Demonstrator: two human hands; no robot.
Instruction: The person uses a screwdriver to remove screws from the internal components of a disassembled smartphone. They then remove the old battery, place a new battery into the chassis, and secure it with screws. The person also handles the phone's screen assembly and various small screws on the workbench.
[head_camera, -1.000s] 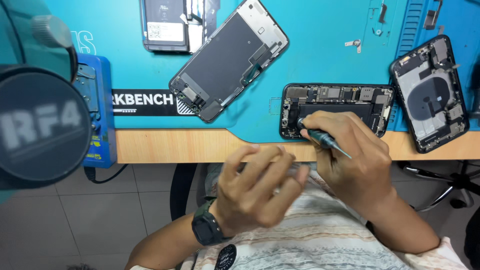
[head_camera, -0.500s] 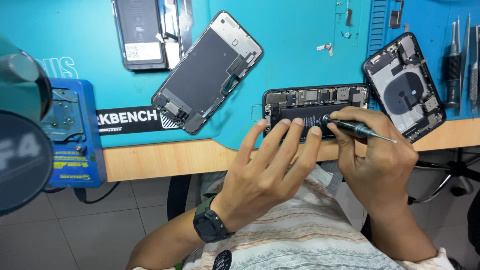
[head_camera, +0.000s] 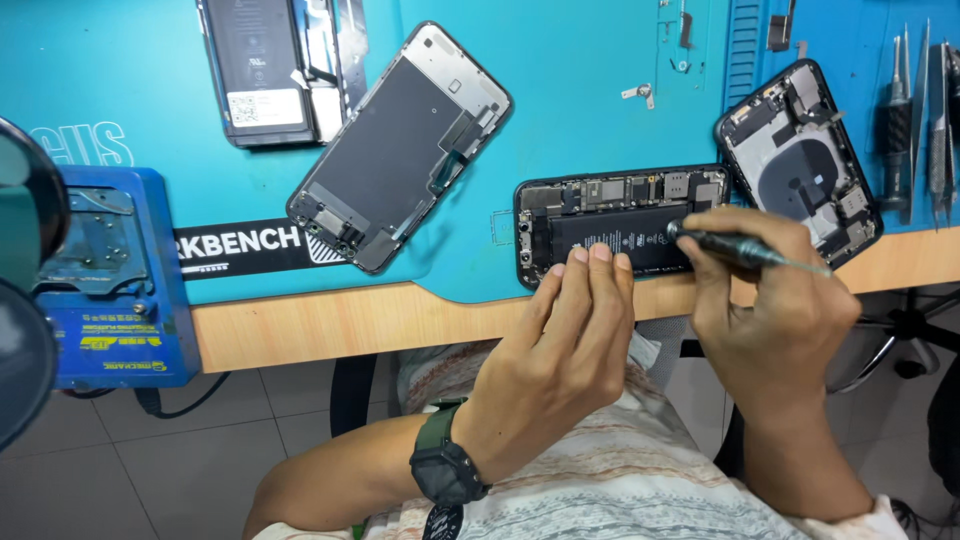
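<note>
Opened phone (head_camera: 620, 225): lies on the bench's blue mat (head_camera: 560, 120) just beyond both hands, its screen already off, battery and boards bared.
Right hand (head_camera: 765, 300): closed around a screwdriver (head_camera: 745, 250), tip at the phone's right end.
Left hand (head_camera: 570, 350): open, empty, fingertips on the phone's near edge.
Left to do: battery and boards remain inside.
Change: the left hand's fingers now lie together, the screwdriver tip farther right.

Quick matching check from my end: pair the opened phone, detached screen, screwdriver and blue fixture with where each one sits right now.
1. opened phone
2. detached screen
3. screwdriver
4. blue fixture

A. held in the right hand
B. at the bench's left edge
C. under the left hand fingers
D. tilted, mid-mat

Pairs: 1-C, 2-D, 3-A, 4-B
</note>
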